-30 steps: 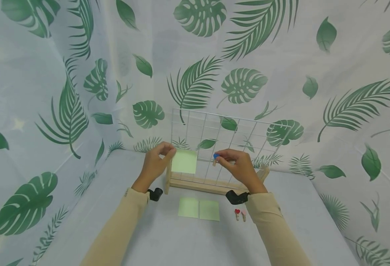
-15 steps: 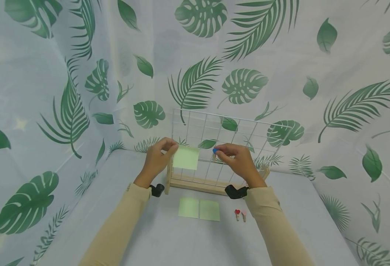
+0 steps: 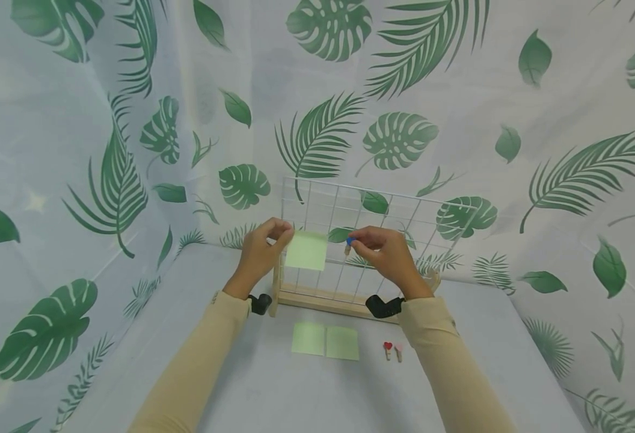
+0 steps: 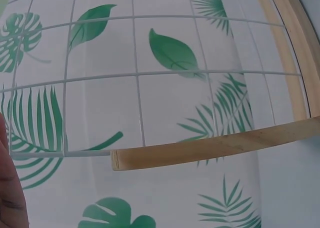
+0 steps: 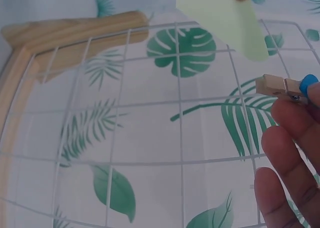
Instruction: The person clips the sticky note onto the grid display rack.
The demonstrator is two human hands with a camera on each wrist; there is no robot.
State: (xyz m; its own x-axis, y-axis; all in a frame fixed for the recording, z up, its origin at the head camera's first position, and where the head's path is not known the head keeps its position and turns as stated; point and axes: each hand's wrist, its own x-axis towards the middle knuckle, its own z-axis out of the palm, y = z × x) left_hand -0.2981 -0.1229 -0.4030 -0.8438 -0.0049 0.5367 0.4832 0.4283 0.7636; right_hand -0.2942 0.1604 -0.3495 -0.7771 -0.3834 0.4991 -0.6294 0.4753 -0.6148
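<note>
My left hand (image 3: 263,249) pinches a pale green square of paper (image 3: 306,250) by its upper left corner, up against the wire grid (image 3: 339,207). To its right, my right hand (image 3: 385,252) holds a small wooden clothespin (image 5: 280,85) by the end with the blue decoration (image 5: 309,82). In the right wrist view the clothespin points toward the paper, its tip apart from it. The left wrist view catches only a strip of finger (image 4: 11,188) at its left edge, with the paper nearly out of sight.
The grid stands in a wooden base (image 3: 317,299) with wooden side feet (image 4: 210,149). In front lie two green paper squares, one on the left (image 3: 309,339) and one on the right (image 3: 342,343). Beside them are a red heart clothespin (image 3: 387,350) and a pink one (image 3: 398,352). Leaf-print cloth (image 3: 458,108) hangs behind.
Both hands have risen along the grid, carrying the paper and the clothespin upward. The paper has also shifted slightly right. The items on the table stay where they were.
</note>
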